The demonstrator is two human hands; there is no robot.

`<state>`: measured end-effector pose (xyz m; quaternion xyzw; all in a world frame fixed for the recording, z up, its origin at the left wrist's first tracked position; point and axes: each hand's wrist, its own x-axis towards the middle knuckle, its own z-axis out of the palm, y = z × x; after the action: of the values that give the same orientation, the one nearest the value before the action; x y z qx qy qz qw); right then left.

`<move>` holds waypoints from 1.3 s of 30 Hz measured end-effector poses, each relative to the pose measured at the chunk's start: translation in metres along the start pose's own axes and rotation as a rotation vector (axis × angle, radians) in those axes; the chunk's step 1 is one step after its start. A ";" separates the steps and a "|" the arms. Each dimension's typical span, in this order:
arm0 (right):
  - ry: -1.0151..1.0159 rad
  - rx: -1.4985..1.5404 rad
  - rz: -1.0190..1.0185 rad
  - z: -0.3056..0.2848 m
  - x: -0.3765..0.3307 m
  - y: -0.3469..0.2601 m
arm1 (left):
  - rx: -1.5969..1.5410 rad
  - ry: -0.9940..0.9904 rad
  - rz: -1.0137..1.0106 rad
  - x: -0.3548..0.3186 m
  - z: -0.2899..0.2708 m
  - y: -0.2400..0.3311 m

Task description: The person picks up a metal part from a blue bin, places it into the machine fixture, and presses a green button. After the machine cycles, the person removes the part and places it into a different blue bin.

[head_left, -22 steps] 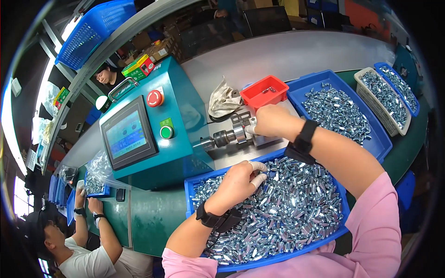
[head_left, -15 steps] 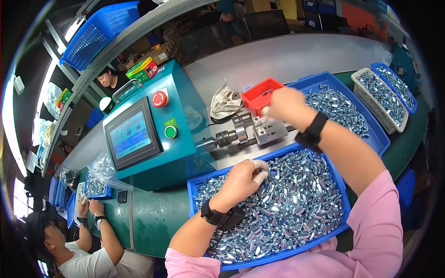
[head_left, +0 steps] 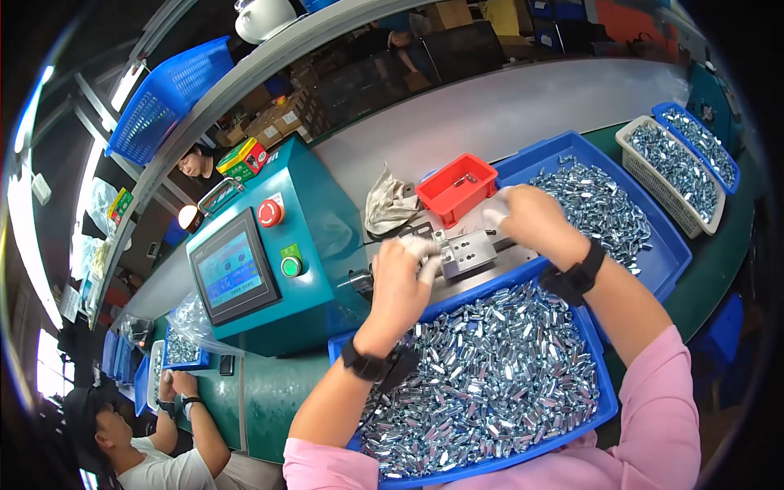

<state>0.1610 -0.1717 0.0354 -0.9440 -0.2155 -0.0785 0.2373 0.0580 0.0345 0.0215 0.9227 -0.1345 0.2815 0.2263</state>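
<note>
My left hand point(head_left: 400, 282), with pale coverings on its fingertips, is at the spindle end of the metal clamping fixture point(head_left: 470, 253). Its thumb and fingers are bent toward each other and hide the chuck; whatever they pinch is not visible. At the fixture's right end is my right hand point(head_left: 531, 220), its covered fingertips closed together and slightly blurred, their contents hidden. Below both hands lies a blue tray point(head_left: 608, 359) heaped with shiny hex metal pieces point(head_left: 490, 376). Just behind the fixture, a red bin point(head_left: 445, 196) holds a few small pieces.
A teal machine point(head_left: 314, 204) with a screen point(head_left: 234, 269) and red stop button point(head_left: 270, 213) stands left. A crumpled cloth point(head_left: 389, 202) lies behind the fixture. Right are another blue tray point(head_left: 674, 253) and a beige basket point(head_left: 710, 220) of pieces. A co-worker point(head_left: 155, 449) sits lower left.
My left hand has risen from the heaped tray to the spindle end of the fixture. My right hand has come down from in front of the red bin to the fixture's right end.
</note>
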 end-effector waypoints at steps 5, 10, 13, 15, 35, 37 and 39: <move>-0.063 0.481 -0.072 0.037 -0.004 -0.010 | 0.123 -0.131 -0.159 0.013 0.024 -0.009; -0.094 0.565 -0.087 0.037 -0.005 0.000 | 0.134 -0.225 -0.187 0.028 0.013 -0.010; -0.085 0.586 -0.106 0.037 -0.005 -0.002 | 0.305 -0.306 -0.124 0.038 0.007 -0.004; -0.165 0.580 -0.112 0.031 -0.008 -0.002 | 0.276 -0.267 -0.115 0.030 0.006 0.009; -0.875 0.826 -0.005 0.030 -0.031 -0.025 | -0.225 -0.699 -0.376 -0.048 -0.005 0.031; -0.899 0.853 0.006 0.033 -0.031 -0.025 | -0.229 -0.667 -0.319 -0.051 -0.004 0.028; -0.869 0.805 -0.045 0.035 -0.031 -0.025 | -0.229 -0.607 -0.201 -0.053 -0.002 0.026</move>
<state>0.1237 -0.1468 0.0077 -0.7206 -0.3257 0.3981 0.4650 0.0050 0.0193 0.0012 0.9417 -0.1347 -0.0466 0.3047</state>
